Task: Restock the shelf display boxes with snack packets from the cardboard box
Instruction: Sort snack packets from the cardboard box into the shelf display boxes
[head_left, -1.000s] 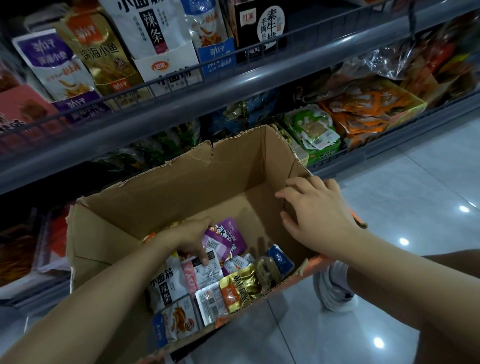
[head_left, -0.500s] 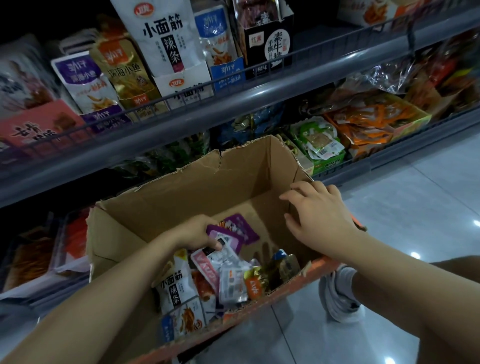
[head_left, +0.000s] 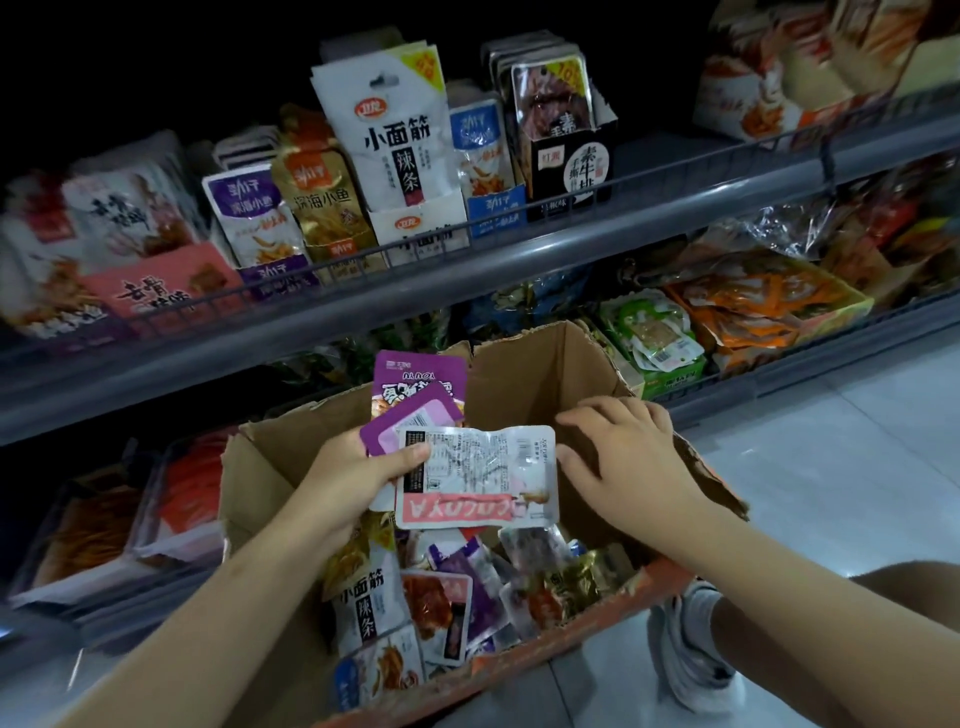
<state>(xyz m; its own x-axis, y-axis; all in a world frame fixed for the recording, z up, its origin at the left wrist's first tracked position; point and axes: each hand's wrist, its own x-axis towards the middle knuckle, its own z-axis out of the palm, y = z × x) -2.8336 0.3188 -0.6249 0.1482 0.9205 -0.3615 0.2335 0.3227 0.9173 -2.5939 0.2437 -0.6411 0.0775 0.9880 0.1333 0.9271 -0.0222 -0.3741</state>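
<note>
Head view: left hand (head_left: 358, 470) holds a small fan of snack packets above the cardboard box (head_left: 524, 374) — pink-and-white packet (head_left: 475, 478) in front, back label up, and two purple packets (head_left: 415, 395) behind it, all pinched at their left ends between thumb and fingers. Fan sits over the middle of the box, clear of the loose packets (head_left: 457, 603) heaped against the box's near wall.

Right hand (head_left: 621, 460) rests curled over the box's right rim, steadying it; nothing else in that hand.

How to do it well, my read: mixed brands in one grip, so sort before reaching up. Purple pair likely goes to one display box, pink one to another; I can't spot a matching box for either on the upper shelf (head_left: 519, 260) from here, so check labels first. Thumb pinch is shallow and the film looks slick, so shift the grip deeper or the back packets may slide out. Keep the right hand on the rim; that torn box looks floppy. Drop packets upright, face forward, behind the ones already standing.
</note>
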